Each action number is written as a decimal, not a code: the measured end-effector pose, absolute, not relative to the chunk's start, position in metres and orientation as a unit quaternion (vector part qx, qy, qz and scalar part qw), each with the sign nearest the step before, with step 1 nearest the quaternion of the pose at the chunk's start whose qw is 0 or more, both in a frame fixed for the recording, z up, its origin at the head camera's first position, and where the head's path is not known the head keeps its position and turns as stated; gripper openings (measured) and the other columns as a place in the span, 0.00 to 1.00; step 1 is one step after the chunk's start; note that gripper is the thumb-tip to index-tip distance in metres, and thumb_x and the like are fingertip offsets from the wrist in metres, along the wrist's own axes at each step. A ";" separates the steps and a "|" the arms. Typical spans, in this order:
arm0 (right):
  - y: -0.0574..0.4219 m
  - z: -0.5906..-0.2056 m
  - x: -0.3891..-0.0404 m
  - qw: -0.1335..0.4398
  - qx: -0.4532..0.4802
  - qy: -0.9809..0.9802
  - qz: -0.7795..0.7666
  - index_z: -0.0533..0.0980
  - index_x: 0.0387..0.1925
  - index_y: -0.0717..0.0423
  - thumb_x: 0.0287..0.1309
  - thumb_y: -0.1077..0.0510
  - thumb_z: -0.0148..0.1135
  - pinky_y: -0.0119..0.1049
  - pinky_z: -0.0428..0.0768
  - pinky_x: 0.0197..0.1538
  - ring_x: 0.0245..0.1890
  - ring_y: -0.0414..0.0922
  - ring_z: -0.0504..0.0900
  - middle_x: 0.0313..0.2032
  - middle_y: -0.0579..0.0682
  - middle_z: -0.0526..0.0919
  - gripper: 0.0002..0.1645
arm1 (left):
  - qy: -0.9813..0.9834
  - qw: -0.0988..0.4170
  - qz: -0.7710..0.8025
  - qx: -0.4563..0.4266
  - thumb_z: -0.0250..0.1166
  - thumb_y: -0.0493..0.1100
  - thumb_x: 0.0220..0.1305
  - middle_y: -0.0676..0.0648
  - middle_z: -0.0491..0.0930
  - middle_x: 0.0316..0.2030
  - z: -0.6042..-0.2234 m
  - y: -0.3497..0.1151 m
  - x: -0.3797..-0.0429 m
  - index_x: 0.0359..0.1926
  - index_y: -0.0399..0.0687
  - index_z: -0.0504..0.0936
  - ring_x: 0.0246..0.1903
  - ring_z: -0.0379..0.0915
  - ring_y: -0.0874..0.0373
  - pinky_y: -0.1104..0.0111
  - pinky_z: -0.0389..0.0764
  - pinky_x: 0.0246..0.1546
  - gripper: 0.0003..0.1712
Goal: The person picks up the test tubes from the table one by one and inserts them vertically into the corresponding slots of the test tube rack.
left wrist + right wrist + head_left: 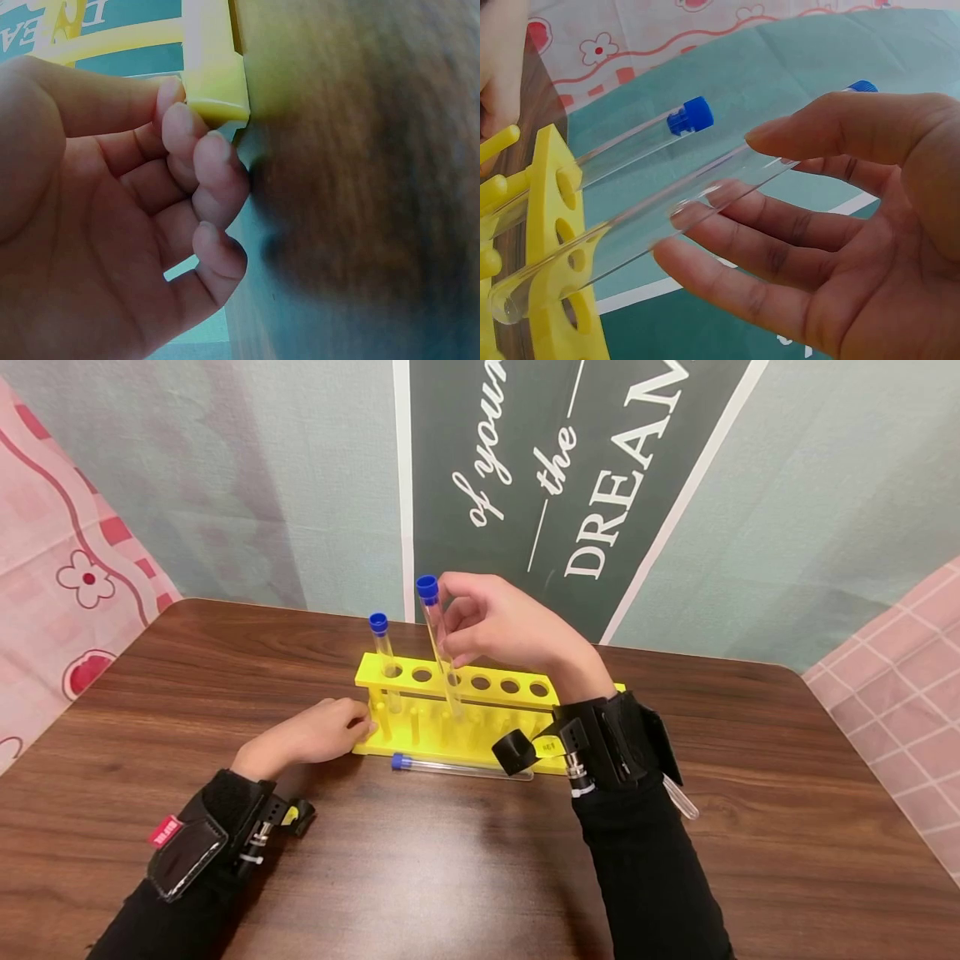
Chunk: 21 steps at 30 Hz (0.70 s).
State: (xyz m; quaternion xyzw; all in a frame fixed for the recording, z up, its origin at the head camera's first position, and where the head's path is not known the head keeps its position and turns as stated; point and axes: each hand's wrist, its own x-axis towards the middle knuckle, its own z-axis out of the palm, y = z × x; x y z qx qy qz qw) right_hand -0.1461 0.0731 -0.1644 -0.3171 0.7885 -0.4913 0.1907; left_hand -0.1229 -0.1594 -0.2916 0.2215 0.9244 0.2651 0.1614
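My right hand (pixel 498 617) pinches a clear test tube (pixel 645 221) with a blue cap (pixel 427 591) between thumb and fingers. The tube leans, and its rounded lower end overlaps the yellow test tube rack (pixel 495 695) around the third hole from the left in the head view. Another blue-capped test tube (pixel 384 646) stands in the leftmost hole. At the rack's left end, my left hand (pixel 322 731) grips the lower corner; the left wrist view shows thumb and fingertips on that yellow end (pixel 217 101).
A capped test tube (pixel 457 768) lies on the brown table (pixel 390 877) along the rack's front. The end of another clear tube (pixel 681 797) shows beside my right forearm, which hides the rack's right part. Behind the table hangs a printed cloth (pixel 330 510).
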 end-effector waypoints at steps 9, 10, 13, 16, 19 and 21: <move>0.066 -0.158 -0.149 0.188 -0.305 0.785 -0.506 0.66 0.33 0.61 0.52 0.74 0.51 0.46 0.78 0.38 0.31 0.55 0.77 0.26 0.61 0.74 0.09 | 0.925 0.159 0.262 0.224 0.49 0.37 0.67 0.50 0.63 0.16 -0.290 -0.160 -0.123 0.23 0.42 0.71 0.16 0.58 0.60 0.69 0.63 0.22 0.14; 0.065 -0.158 -0.149 0.186 -0.304 0.785 -0.507 0.66 0.34 0.61 0.53 0.74 0.51 0.46 0.78 0.38 0.31 0.55 0.77 0.27 0.61 0.74 0.09 | 0.925 0.160 0.262 0.223 0.49 0.37 0.67 0.50 0.63 0.16 -0.290 -0.160 -0.123 0.23 0.42 0.71 0.16 0.58 0.60 0.68 0.63 0.22 0.14; 0.063 -0.156 -0.149 0.180 -0.303 0.784 -0.511 0.66 0.35 0.61 0.52 0.74 0.52 0.43 0.79 0.37 0.32 0.55 0.78 0.28 0.62 0.75 0.09 | 0.925 0.161 0.262 0.222 0.49 0.37 0.67 0.50 0.64 0.16 -0.290 -0.160 -0.123 0.24 0.42 0.71 0.17 0.59 0.59 0.68 0.63 0.22 0.13; 0.061 -0.154 -0.150 0.174 -0.304 0.784 -0.512 0.67 0.35 0.61 0.53 0.73 0.52 0.43 0.79 0.37 0.32 0.54 0.78 0.28 0.61 0.75 0.10 | 0.926 0.161 0.262 0.221 0.49 0.38 0.67 0.50 0.64 0.17 -0.290 -0.159 -0.123 0.24 0.42 0.72 0.17 0.60 0.59 0.68 0.64 0.22 0.13; 0.059 -0.153 -0.152 0.172 -0.306 0.781 -0.516 0.67 0.36 0.61 0.53 0.73 0.52 0.43 0.79 0.38 0.32 0.53 0.78 0.28 0.61 0.75 0.10 | 0.926 0.160 0.262 0.221 0.49 0.38 0.67 0.50 0.64 0.16 -0.290 -0.159 -0.123 0.24 0.42 0.71 0.17 0.59 0.59 0.68 0.63 0.22 0.14; 0.058 -0.152 -0.153 0.171 -0.305 0.780 -0.519 0.67 0.36 0.61 0.53 0.73 0.52 0.44 0.79 0.38 0.33 0.53 0.78 0.28 0.61 0.75 0.10 | 0.926 0.161 0.262 0.220 0.49 0.38 0.67 0.50 0.63 0.16 -0.290 -0.159 -0.122 0.23 0.43 0.71 0.17 0.59 0.59 0.68 0.63 0.22 0.14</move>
